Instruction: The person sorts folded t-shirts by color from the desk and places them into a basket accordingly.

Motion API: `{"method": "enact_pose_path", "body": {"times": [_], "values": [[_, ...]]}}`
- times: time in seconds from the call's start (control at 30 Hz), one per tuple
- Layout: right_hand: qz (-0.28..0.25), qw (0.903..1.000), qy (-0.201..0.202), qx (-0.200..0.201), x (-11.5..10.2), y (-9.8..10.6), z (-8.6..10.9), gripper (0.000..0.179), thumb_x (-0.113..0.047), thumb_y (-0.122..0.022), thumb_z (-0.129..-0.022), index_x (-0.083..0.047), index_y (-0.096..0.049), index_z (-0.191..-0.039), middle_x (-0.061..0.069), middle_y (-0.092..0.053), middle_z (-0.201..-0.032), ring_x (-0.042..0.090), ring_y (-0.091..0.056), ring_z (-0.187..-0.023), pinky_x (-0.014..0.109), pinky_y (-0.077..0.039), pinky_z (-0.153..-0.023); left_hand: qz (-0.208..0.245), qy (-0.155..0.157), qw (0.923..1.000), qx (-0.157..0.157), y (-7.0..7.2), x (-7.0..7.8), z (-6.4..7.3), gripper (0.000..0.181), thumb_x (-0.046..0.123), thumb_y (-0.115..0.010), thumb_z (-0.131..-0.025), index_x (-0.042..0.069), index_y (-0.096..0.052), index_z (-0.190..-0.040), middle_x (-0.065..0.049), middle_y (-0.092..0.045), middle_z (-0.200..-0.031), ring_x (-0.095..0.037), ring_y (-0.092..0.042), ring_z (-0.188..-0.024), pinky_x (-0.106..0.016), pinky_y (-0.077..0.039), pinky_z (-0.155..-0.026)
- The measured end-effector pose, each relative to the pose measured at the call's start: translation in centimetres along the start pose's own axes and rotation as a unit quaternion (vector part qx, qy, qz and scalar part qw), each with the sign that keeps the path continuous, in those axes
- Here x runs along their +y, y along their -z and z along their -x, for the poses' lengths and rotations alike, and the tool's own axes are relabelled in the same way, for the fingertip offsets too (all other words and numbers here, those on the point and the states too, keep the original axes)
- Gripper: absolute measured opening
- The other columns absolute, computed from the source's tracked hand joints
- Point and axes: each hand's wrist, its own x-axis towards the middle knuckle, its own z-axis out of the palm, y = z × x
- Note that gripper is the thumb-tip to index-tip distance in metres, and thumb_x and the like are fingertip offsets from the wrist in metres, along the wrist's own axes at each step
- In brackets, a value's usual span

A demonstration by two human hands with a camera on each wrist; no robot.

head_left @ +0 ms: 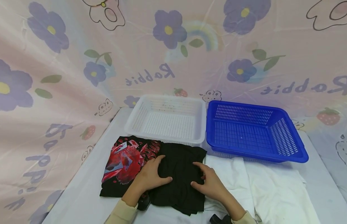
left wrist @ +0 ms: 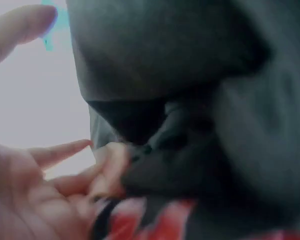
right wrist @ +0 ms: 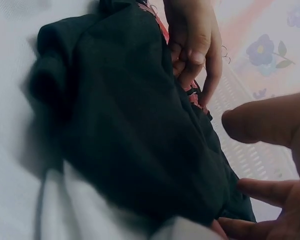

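A folded black garment lies in front of the baskets, between my two hands. My left hand is at its left side, thumb spread over the cloth; in the left wrist view, the other fingers reach down against the fabric. My right hand is at the opposite side, thumb apart; its fingers touch the garment's edge in the right wrist view. Beside my left hand lies a folded black T-shirt with a red print. A folded white garment lies under or beside my right hand.
Behind the garments stand a white perforated basket and a blue perforated basket, side by side. A cream-white garment lies at the right. The white table meets a flower-printed curtain at the back and left.
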Motion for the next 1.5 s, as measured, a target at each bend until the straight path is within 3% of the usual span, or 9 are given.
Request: {"method": "enact_pose_path", "body": {"times": [0.13, 0.27, 0.47, 0.77, 0.93, 1.1, 1.3, 1.5], "values": [[-0.013, 0.9998, 0.011, -0.006, 0.1, -0.1, -0.1, 0.07, -0.027, -0.078, -0.077, -0.016, -0.048, -0.139, 0.011, -0.057, -0.13, 0.018, -0.058, -0.098, 0.033, -0.05, -0.079, 0.039, -0.01, 0.999, -0.016, -0.4, 0.3, -0.3, 0.086, 0.052, -0.075, -0.073, 0.016, -0.041, -0.143, -0.012, -0.058, -0.129, -0.027, -0.057, -0.114, -0.05, -0.048, -0.094], [-0.045, 0.9989, 0.011, -0.003, 0.0, -0.2, -0.2, 0.068, -0.023, -0.077, -0.079, -0.015, -0.046, -0.14, 0.012, -0.056, -0.132, 0.022, -0.059, -0.11, 0.031, -0.052, -0.082, 0.049, -0.007, 0.9985, -0.021, -0.9, 0.5, -0.2, 0.086, 0.051, -0.075, -0.074, 0.017, -0.039, -0.144, -0.013, -0.054, -0.136, -0.03, -0.053, -0.122, -0.052, -0.044, -0.099], [-0.067, 0.9973, -0.026, 0.016, -0.1, 0.0, 0.1, 0.068, -0.02, -0.078, -0.078, -0.017, -0.047, -0.138, 0.02, -0.05, -0.128, 0.02, -0.062, -0.098, 0.033, -0.054, -0.08, 0.058, -0.015, 0.9978, -0.027, -1.3, 0.4, -0.2, 0.085, 0.047, -0.075, -0.076, 0.015, -0.037, -0.145, -0.015, -0.05, -0.139, -0.032, -0.05, -0.126, -0.054, -0.042, -0.101], [-0.068, 0.9975, 0.006, -0.018, 0.4, -0.2, -0.4, 0.068, -0.021, -0.079, -0.077, -0.013, -0.047, -0.137, 0.018, -0.054, -0.128, 0.025, -0.058, -0.103, 0.036, -0.052, -0.081, 0.08, -0.02, 0.9961, -0.031, -1.5, 0.6, -0.1, 0.084, 0.034, -0.078, -0.076, 0.013, -0.035, -0.146, -0.017, -0.048, -0.141, -0.036, -0.046, -0.129, -0.057, -0.04, -0.102], [-0.082, 0.9965, 0.0, -0.013, 0.4, -0.3, -0.4, 0.067, -0.02, -0.078, -0.077, -0.014, -0.048, -0.136, 0.017, -0.056, -0.13, 0.029, -0.062, -0.105, 0.041, -0.053, -0.082, 0.068, -0.027, 0.9973, -0.012, -2.3, 1.1, 0.3, 0.086, 0.03, -0.079, -0.075, 0.014, -0.034, -0.146, -0.02, -0.045, -0.141, -0.042, -0.039, -0.132, -0.06, -0.038, -0.101], [-0.12, 0.9926, -0.014, -0.015, 0.3, -0.2, -0.5, 0.066, -0.017, -0.077, -0.079, -0.015, -0.047, -0.137, 0.015, -0.059, -0.126, 0.027, -0.064, -0.104, 0.039, -0.054, -0.084, 0.103, 0.006, 0.9946, 0.005, -2.8, 1.7, 0.6, 0.089, 0.027, -0.08, -0.075, 0.015, -0.03, -0.147, -0.026, -0.036, -0.144, -0.049, -0.031, -0.136, -0.062, -0.037, -0.102], [-0.122, 0.9919, -0.014, -0.031, 0.2, -0.2, -0.9, 0.066, -0.015, -0.079, -0.076, -0.015, -0.049, -0.135, 0.014, -0.059, -0.122, 0.02, -0.061, -0.093, 0.028, -0.052, -0.077, 0.145, 0.062, 0.9871, 0.027, -2.6, 2.2, 0.7, 0.088, 0.026, -0.081, -0.074, 0.01, -0.031, -0.145, -0.025, -0.043, -0.134, -0.04, -0.045, -0.126, -0.058, -0.042, -0.095], [-0.12, 0.9908, 0.008, -0.062, 0.3, -0.4, -0.9, 0.073, -0.015, -0.078, -0.076, -0.021, -0.044, -0.14, 0.013, -0.058, -0.125, 0.016, -0.061, -0.091, 0.026, -0.049, -0.076, 0.149, 0.063, 0.9867, 0.008, -2.2, 1.9, 0.7, 0.09, 0.026, -0.081, -0.075, 0.012, -0.028, -0.147, -0.027, -0.048, -0.135, -0.04, -0.049, -0.124, -0.058, -0.044, -0.094]]}}
